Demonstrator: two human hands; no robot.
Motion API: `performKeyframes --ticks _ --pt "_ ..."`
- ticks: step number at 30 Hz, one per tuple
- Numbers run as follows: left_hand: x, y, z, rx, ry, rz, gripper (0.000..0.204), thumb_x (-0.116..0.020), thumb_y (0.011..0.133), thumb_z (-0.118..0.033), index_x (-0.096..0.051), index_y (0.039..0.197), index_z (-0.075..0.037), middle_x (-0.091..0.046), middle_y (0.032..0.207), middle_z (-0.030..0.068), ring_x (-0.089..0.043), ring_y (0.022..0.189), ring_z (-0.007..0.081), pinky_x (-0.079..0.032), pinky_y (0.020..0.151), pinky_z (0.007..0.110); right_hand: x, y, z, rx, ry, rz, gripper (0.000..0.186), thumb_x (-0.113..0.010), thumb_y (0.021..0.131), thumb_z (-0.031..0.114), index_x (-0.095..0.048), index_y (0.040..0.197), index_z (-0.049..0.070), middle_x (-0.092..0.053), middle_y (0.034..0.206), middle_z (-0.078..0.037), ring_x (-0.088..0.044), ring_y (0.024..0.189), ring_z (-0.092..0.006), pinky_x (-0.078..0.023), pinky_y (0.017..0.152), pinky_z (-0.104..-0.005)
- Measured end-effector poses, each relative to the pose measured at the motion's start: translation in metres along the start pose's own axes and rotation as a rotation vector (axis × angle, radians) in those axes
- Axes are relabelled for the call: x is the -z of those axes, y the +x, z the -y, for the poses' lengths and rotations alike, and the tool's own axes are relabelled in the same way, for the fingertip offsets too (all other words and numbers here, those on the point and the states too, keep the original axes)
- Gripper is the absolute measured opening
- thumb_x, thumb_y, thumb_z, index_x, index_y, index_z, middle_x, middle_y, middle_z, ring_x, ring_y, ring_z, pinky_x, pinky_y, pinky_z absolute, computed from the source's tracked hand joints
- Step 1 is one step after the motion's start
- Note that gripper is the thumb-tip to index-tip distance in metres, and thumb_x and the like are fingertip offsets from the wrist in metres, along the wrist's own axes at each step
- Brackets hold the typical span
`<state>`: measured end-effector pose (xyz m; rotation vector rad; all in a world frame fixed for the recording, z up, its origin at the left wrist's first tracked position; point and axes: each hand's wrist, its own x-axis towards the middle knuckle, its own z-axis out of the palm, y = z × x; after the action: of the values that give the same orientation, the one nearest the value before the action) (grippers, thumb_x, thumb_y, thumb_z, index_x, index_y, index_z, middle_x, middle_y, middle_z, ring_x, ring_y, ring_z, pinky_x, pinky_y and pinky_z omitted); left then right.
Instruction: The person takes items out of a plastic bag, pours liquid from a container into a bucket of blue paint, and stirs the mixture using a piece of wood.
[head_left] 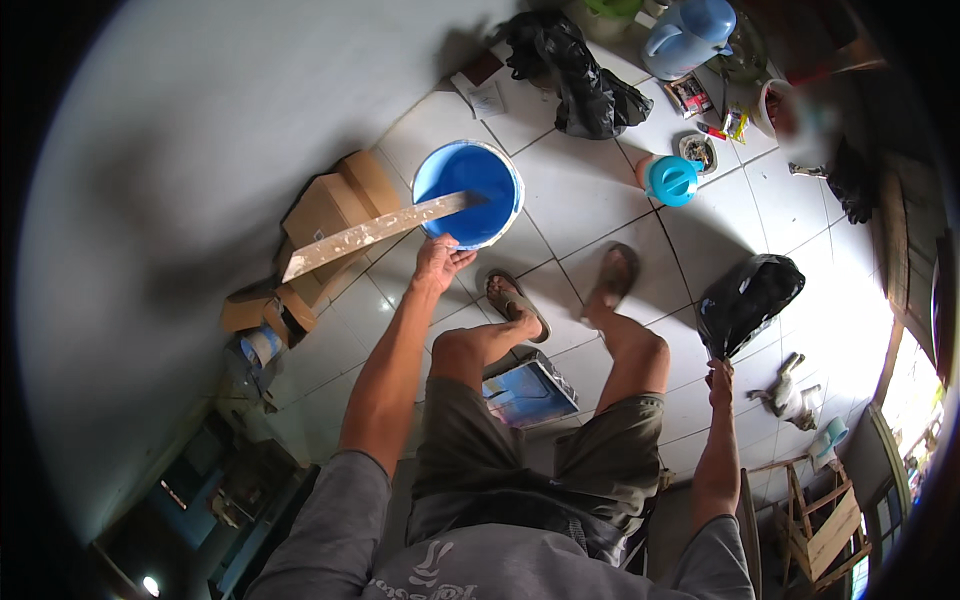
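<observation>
Rim: the left hand (440, 262) looks closed on the near lip of a bucket (455, 165), fingers bent at its side.
Bucket: blue inside, pale around the mouth, it is over the tiled floor (548, 182), in from the left edge where floor meets wall (230, 110); whether its base touches the tiles is hidden. Probably stiff plastic and hard to break; its weight cannot be judged, as the contents are unclear. The lip should give a firm but one-sided hold, likely to tip; opposite points of the rim would be steadier.
Plank: a pale-spotted wooden board (370, 232) slants across the bucket's left rim, one end inside. Likely rigid, its long outer end probably pulling leftward.
Left arm: reaching forward, elbow nearly straight.
Right hand (719, 380): a fist around the gathered neck of a black plastic bag (755, 300), which bulges out beyond it, toward the floor's right edge. Soft, thin, perhaps slippery; the neck seems the best hold.
Right arm: out to the side, forearm pointing forward.
Floor: cardboard boxes (335, 205) along the left edge; toward the far edge, a turquoise-lidded pitcher (672, 181).
</observation>
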<state>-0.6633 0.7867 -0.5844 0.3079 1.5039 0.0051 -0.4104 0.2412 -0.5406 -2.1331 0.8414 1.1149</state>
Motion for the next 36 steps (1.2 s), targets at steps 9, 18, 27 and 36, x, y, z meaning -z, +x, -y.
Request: performKeyframes --ticks 9,18,27,36 --pt "0.006 0.1 -0.022 -0.028 0.119 0.048 0.031 -0.049 0.067 -0.003 -0.043 0.097 -0.004 -0.055 0.096 0.0146 -0.056 0.088 0.0339 -0.044 0.086 0.047 -0.074 -0.017 -0.049 0.232 -0.368 -0.265 0.042 -0.06 0.064 0.023 -0.051 0.098 0.0 -0.048 0.086 -0.012 -0.044 0.073 -0.0222 -0.04 0.065 -0.0348" --pt "-0.024 0.15 -0.028 -0.032 0.424 0.142 0.037 -0.047 0.07 -0.004 -0.041 0.107 -0.004 -0.054 0.098 0.0171 -0.057 0.085 0.0317 -0.047 0.082 0.045 -0.101 0.021 -0.136 0.297 0.313 -0.262 0.033 -0.05 0.084 0.032 -0.053 0.097 0.002 -0.053 0.082 -0.008 -0.048 0.07 -0.0174 -0.041 0.064 -0.0316" --pt "-0.023 0.166 -0.05 -0.107 0.625 0.328 0.021 -0.044 0.075 -0.005 -0.047 0.095 0.0 -0.057 0.091 0.0157 -0.059 0.082 0.0273 -0.049 0.077 0.041 -0.147 0.018 -0.157 0.441 0.157 -0.534 0.031 -0.054 0.082 0.025 -0.052 0.103 0.002 -0.056 0.088 -0.009 -0.053 0.074 -0.0199 -0.044 0.064 -0.0317" --pt "-0.005 0.142 -0.061 -0.3 0.892 0.493 0.029 -0.053 0.078 -0.016 -0.048 0.1 0.002 -0.059 0.085 0.0171 -0.062 0.078 0.0256 -0.052 0.065 0.035 -0.146 -0.031 -0.09 0.861 -0.09 -1.203 0.034 -0.058 0.079 0.018 -0.051 0.109 0.002 -0.059 0.095 -0.011 -0.057 0.078 -0.0224 -0.046 0.065 -0.0318"
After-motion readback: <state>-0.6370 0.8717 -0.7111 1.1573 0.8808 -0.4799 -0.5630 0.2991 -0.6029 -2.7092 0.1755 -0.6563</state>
